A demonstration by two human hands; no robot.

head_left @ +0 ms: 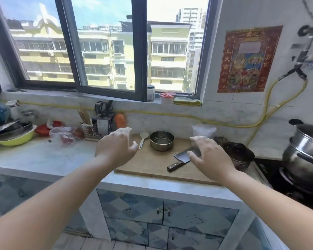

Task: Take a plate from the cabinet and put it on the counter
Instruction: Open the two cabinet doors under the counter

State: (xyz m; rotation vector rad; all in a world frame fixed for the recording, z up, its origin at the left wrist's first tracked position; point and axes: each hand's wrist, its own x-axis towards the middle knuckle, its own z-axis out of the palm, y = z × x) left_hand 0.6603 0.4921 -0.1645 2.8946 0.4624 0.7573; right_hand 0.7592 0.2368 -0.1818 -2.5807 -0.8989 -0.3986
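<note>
The cabinet [163, 212] sits under the counter [43, 156], its blue diamond-patterned doors shut. No plate is visible; whatever is inside the cabinet is hidden. My left hand [116, 147] hovers over the left edge of the wooden cutting board [148, 165], fingers apart and empty. My right hand [210, 157] hovers over the board's right side, fingers spread, partly covering the blade of a cleaver [181, 159]. Neither hand touches anything.
A round metal tin [162, 140] and a white spoon [143, 138] lie on the board. A knife rack [101, 127], plastic bags and a yellow basin of dishes [14, 136] stand at the left. A steel pot [305, 150] sits on the stove at the right.
</note>
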